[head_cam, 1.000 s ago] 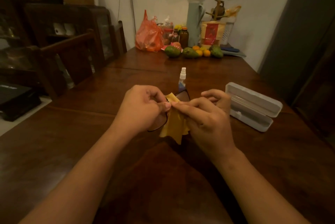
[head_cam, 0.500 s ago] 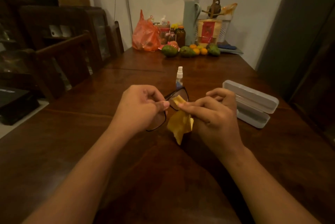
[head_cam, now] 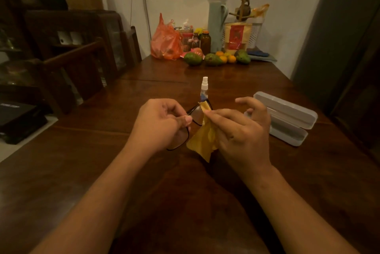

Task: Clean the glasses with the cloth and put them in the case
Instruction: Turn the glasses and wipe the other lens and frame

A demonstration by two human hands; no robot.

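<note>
Pinching the glasses (head_cam: 197, 114) by the frame in my left hand's (head_cam: 160, 125) curled fingers, my right hand's (head_cam: 243, 132) thumb and forefinger pinching the yellow cloth (head_cam: 203, 141) on the far lens, other fingers spread: spray bottle (head_cam: 204, 90) just beyond my fingertips, open case (head_cam: 289, 124) right of them near the table (head_cam: 98, 171) edge, fruit (head_cam: 212, 59) well beyond, pouch (head_cam: 236, 36) label unreadable.

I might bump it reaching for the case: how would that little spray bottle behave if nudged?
The spray bottle stands tall and narrow on the table, so it would probably tip easily. Once down, its round body would likely roll.
</note>
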